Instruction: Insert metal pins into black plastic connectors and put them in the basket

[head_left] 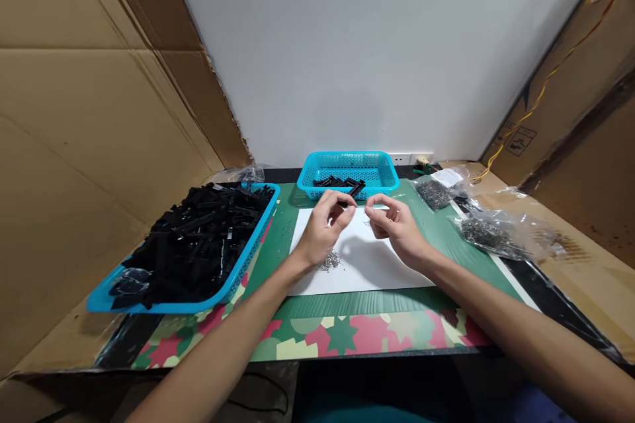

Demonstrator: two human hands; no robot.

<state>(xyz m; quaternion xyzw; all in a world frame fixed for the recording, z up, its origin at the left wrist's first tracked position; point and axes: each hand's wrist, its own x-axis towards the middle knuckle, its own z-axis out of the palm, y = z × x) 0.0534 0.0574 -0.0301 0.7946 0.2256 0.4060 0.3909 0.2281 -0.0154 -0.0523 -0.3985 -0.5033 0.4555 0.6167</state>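
Note:
Above a white sheet (357, 271), my left hand (328, 225) has its fingers curled together around a small black part (356, 189), which points up and away. My right hand (391, 221) faces it across a narrow gap, thumb and forefinger pinched; anything between those fingertips is too small to make out. A pile of tiny silvery metal pieces (331, 260) lies on the sheet below my left hand. More tiny pieces (367, 219) show partly behind my right hand.
A large blue basket (243, 274) heaped with black parts stands at left. Behind the sheet is a smaller blue basket (347, 158) with several black parts. Clear bags (434, 192) (491, 234) of metal pieces lie at right. Cardboard walls flank the table.

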